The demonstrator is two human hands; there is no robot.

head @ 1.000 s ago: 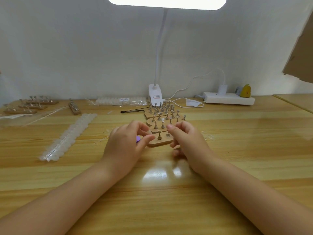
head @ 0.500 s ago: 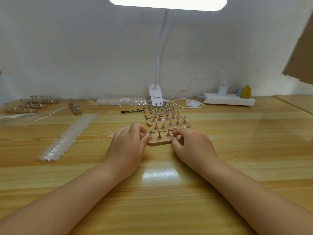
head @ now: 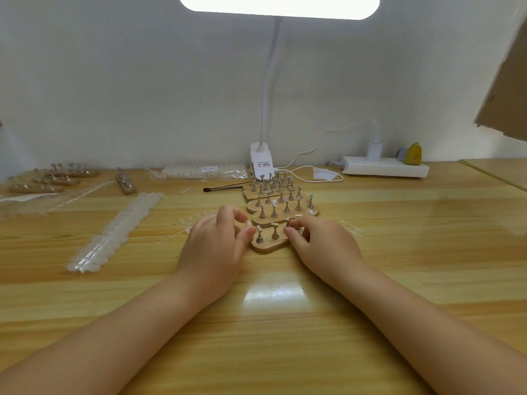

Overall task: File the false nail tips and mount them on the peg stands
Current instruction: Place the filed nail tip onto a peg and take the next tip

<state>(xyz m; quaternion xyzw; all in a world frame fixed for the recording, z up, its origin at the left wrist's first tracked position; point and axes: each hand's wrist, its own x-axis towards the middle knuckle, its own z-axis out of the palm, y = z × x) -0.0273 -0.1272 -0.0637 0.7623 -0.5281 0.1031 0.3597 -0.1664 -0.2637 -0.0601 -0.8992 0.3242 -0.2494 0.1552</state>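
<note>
On the wooden table (head: 399, 252), just ahead of the person, both hands have closed in on the nearest peg stand (head: 269, 245), a small wooden block whose long axis runs left to right between them. Her left hand (head: 216, 246) sits at the block's left end, thumb and forefinger curled towards the first peg (head: 259, 236), though whether they actually pinch anything is too small to tell. Her right hand (head: 319, 240) is at the right end, fingertips drawn together over a peg that seems to carry a pale nail tip (head: 291, 218); I'd guess she is seating it. More stands (head: 273, 195) are ranked directly behind. Spare tips lie in a long strip (head: 114, 232) well off to the left, so the left hand is nearer for fetching one.
</note>
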